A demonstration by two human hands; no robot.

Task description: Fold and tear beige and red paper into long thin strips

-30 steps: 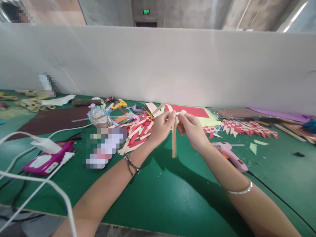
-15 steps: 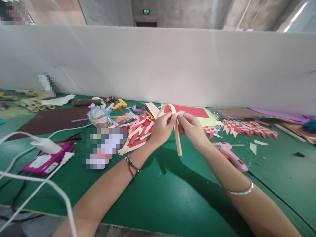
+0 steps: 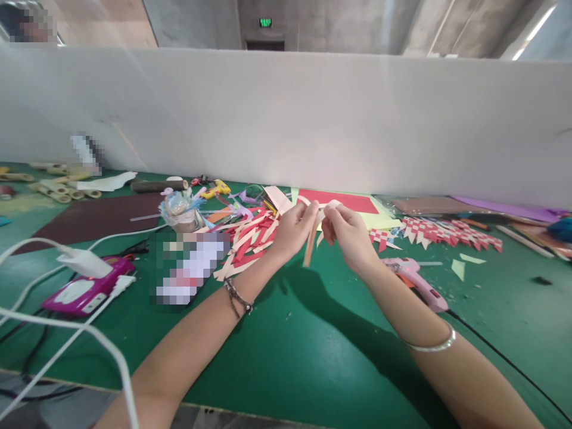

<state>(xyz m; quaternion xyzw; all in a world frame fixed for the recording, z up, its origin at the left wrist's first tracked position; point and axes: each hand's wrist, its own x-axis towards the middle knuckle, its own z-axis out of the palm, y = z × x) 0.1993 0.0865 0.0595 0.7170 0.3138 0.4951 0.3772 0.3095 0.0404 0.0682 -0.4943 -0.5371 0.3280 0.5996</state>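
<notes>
1. Center: the left hand (image 3: 294, 231) and right hand (image 3: 351, 235) hide, from where I stand, part of a paper strip (image 3: 310, 245).
2. Left of center, an object (image 3: 192, 271) sits blurred beyond recognition.
3. Far right, the edge crops a blue bundle (image 3: 563, 230).
4. Lower left, a white cable (image 3: 118, 356) leaves the frame.

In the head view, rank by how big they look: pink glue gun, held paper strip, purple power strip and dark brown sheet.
1. Dark brown sheet
2. Purple power strip
3. Pink glue gun
4. Held paper strip, counting only what shows
</notes>
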